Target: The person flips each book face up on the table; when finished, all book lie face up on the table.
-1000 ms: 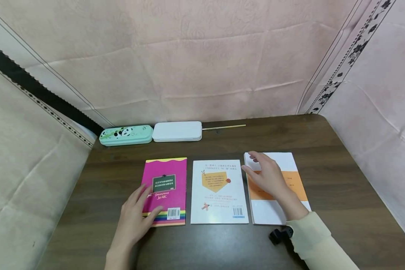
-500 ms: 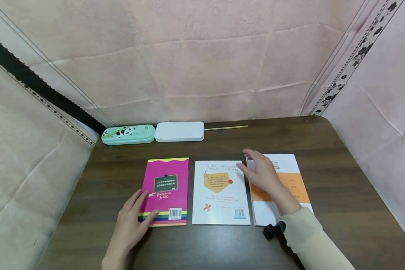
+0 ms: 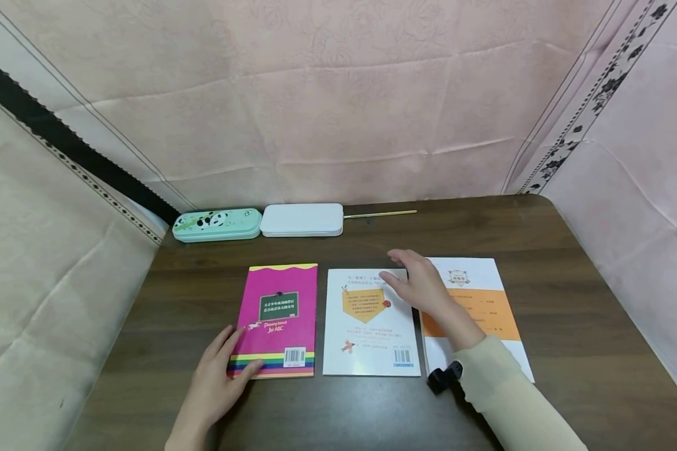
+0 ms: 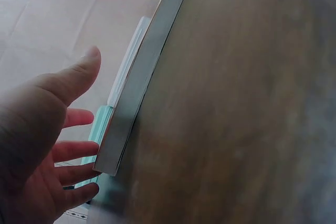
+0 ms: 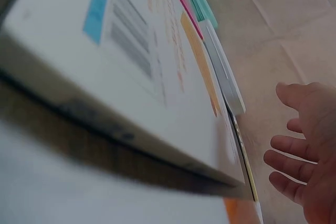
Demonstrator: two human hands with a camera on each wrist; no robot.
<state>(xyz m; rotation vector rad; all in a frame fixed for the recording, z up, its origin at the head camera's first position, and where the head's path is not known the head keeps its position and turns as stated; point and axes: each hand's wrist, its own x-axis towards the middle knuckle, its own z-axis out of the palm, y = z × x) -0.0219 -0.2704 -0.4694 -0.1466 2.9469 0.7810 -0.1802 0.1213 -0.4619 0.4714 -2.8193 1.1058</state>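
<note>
**Side by side, with nothing in the grip**

We see the laying-out as well along, judging by how things lie. The magenta book (image 3: pixel 276 321) is on the left of the table (image 3: pixel 564 326), the white book (image 3: pixel 367 332) in the middle and the orange-banded book (image 3: pixel 482 313) on the right. All three lie flat and apart, their near edges roughly level. What may be left, in our judgement, is small straightening: the gap on the right looks narrower at its far end, and the right-hand book reaches a little farther back.

The left hand (image 3: pixel 217 376) is spread wide at the magenta book's near left corner, thumb apart from the fingers; we cannot tell how firmly it touches, if at all. The right hand (image 3: pixel 420 285) is loosely open above the far ends of the middle and right books, holding nothing; the right wrist view shows its fingers separated and clear of the covers.

The covers look smooth and slightly glossy, and the middle book shows a thick, pale edge from the side. Along the far side, a mint case (image 3: pixel 217 225) with rounded ends and a panda print sits against a plain white case (image 3: pixel 302 220), with a thin golden rod (image 3: pixel 380 214) at its right end. The table has a dark wood grain; behind it hangs creased pinkish cloth (image 3: pixel 338 113).
</note>
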